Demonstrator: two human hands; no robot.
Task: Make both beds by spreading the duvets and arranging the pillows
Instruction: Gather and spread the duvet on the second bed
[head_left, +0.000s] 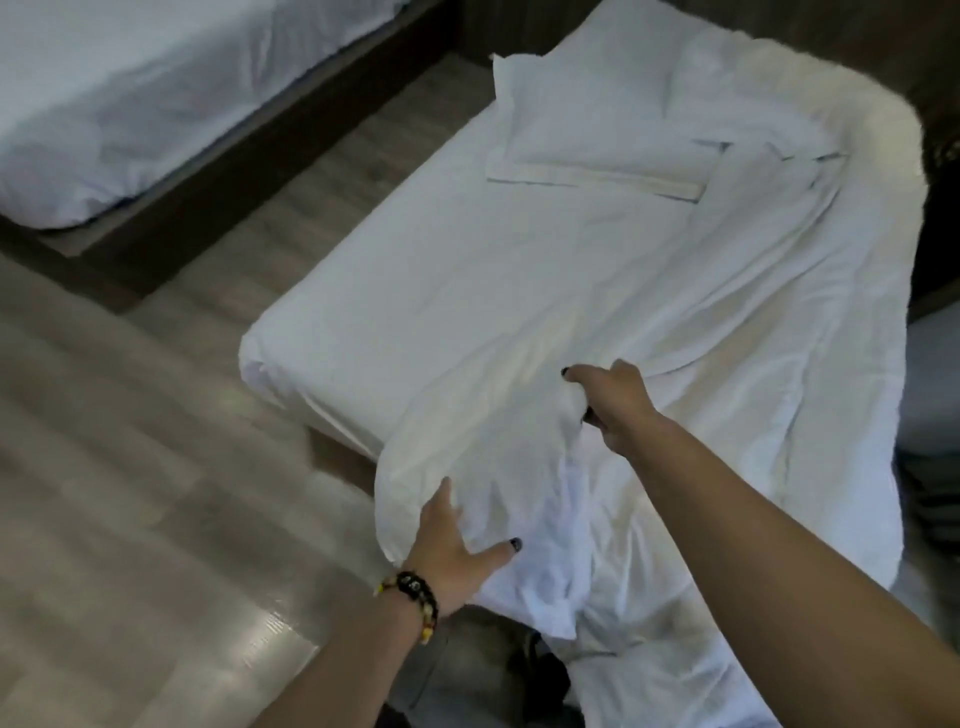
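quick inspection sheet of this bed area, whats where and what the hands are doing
surface: near bed, white sheet, partly uncovered on its left side
job's things: duvet rumpled, bunched toward the right and foot; pillow at the head; second bed across the aisle, covered in white
clutter: dark items on the floor at the foot, too dim to identify
grippers: left hand holds the duvet's folded corner, fingers spread; right hand grips a duvet fold
cables: nothing seen
surroundings: grey wood floor, dark bed frame
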